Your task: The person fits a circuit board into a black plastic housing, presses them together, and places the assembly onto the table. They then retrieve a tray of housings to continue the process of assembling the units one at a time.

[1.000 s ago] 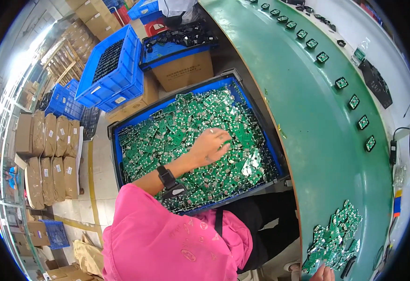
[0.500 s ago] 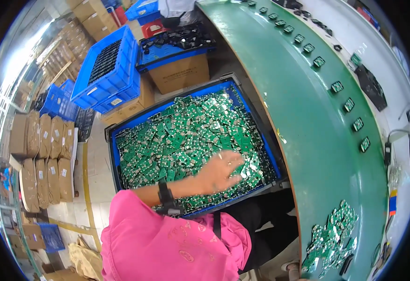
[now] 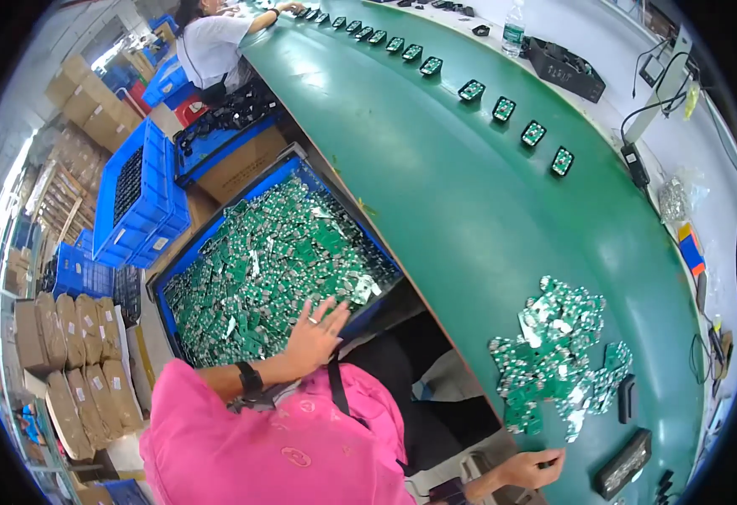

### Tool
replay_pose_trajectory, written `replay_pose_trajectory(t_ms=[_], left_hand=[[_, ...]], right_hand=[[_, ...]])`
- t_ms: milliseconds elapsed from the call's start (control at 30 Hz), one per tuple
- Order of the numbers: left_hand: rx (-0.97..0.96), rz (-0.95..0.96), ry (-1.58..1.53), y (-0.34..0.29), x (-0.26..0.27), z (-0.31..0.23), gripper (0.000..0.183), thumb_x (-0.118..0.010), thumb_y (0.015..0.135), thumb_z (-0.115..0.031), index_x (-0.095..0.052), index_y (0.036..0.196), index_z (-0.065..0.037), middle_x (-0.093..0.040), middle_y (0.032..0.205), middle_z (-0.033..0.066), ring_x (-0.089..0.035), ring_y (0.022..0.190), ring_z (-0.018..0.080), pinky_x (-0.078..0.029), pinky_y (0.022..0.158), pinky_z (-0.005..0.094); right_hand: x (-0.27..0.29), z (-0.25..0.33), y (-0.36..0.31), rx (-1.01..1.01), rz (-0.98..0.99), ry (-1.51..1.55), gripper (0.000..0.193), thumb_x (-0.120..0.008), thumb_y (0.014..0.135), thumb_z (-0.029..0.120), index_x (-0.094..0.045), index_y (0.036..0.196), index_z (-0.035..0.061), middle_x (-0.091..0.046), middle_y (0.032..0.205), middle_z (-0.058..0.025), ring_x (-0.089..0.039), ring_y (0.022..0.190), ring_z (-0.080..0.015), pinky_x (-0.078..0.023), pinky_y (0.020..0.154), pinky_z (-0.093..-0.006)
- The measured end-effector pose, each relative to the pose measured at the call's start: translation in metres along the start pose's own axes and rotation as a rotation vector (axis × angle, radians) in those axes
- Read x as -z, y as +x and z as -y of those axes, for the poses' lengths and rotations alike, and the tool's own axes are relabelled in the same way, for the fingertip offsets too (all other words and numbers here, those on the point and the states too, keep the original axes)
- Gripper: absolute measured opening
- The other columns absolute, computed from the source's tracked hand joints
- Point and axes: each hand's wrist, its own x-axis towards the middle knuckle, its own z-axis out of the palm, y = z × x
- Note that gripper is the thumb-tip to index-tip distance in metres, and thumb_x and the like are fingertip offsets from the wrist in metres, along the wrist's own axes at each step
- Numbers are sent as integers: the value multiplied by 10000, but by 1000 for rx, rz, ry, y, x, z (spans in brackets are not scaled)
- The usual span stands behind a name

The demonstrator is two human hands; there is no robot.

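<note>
My left hand (image 3: 318, 338), with a ring and a dark wrist strap, rests at the near edge of a bin's heap of small green circuit boards (image 3: 259, 265). Its fingers are stretched out and apart, with nothing held. The heap fills a blue-lined bin (image 3: 185, 353) with a dark rim. At the table's near edge my right hand (image 3: 538, 470) has curled fingers around something small and dark that I cannot make out. Beyond it lies a loose pile of green circuit boards (image 3: 558, 337) on the green table (image 3: 436, 210).
A row of black housings with green boards (image 3: 562, 160) runs along the table's far side. Black blocks (image 3: 623, 454) lie right of the pile. Stacked blue crates (image 3: 145, 202) stand left of the bin. A co-worker in white (image 3: 213, 46) works at the table's far end.
My left hand has drawn back from deeper in the bin toward its near edge. The view has turned rightward. My right hand and a co-worker have come into view.
</note>
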Motion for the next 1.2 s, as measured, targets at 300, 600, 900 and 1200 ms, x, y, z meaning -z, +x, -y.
replay_pose_trajectory(t_ms=[300, 600, 900, 1200], left_hand=[[32, -19, 63, -6, 18, -9, 605, -606, 906, -339, -449, 1393, -17, -406, 1496, 144, -303, 1431, 302, -158, 1175, 576], [375, -55, 303, -13, 19, -40, 673, -570, 924, -251, -292, 1499, -37, -262, 1578, 165, -233, 1465, 350, -244, 1105, 654], [898, 372, -66, -211, 31, -38, 870, -550, 943, -414, -76, 1566, -34, -23, 1645, 144, -33, 1508, 379, -107, 1149, 656], [908, 284, -206, -262, 6, -31, 1004, -618, 868, -429, -33, 1552, 16, -49, 1638, 176, -74, 1508, 366, -109, 1177, 595]], right_hand=[[20, 22, 15, 324, 262, -6, 458, -433, 1044, 340, -522, 1315, -18, -522, 1369, -192, -504, 1257, -369, -391, 1040, -475], [40, 35, 32, 530, 748, 56, 713, -315, 1035, 488, -276, 1482, -66, -291, 1555, -238, -280, 1450, -366, -217, 1183, -474], [41, 6, 43, 669, 887, 92, 831, -402, 1006, 533, -179, 1501, -97, -178, 1587, -259, -165, 1487, -377, -165, 1193, -516], [51, 19, 27, 738, 807, 118, 893, -434, 986, 566, -186, 1480, -135, -199, 1556, -313, -189, 1458, -444, -182, 1180, -539]])
